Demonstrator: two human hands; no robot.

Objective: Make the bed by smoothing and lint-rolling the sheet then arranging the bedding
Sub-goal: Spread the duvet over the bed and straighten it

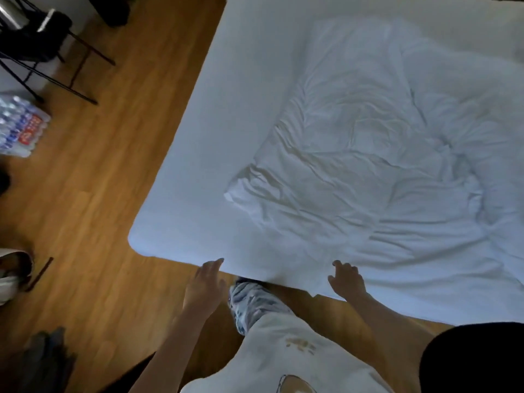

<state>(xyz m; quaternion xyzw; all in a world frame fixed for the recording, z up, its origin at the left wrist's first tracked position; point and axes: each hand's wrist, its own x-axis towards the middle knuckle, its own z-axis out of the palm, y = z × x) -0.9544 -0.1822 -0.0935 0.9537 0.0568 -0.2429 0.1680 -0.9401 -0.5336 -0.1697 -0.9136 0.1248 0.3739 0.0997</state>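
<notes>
A bed with a white fitted sheet (226, 89) fills the upper right of the head view. A crumpled white duvet (377, 154) lies on it, its near corner hanging over the bed's front edge. My left hand (205, 282) hovers just off that edge, fingers straight, its fingertips close to the sheet. My right hand (347, 279) rests on the duvet's near edge with fingers loosely bent, holding nothing that I can see. No lint roller is in view.
Wooden floor (99, 180) runs along the bed's left and front sides. A pack of water bottles (21, 129) and a black folding stand (42, 49) sit at the far left. My foot in a patterned shoe (255, 302) stands by the bed's front edge.
</notes>
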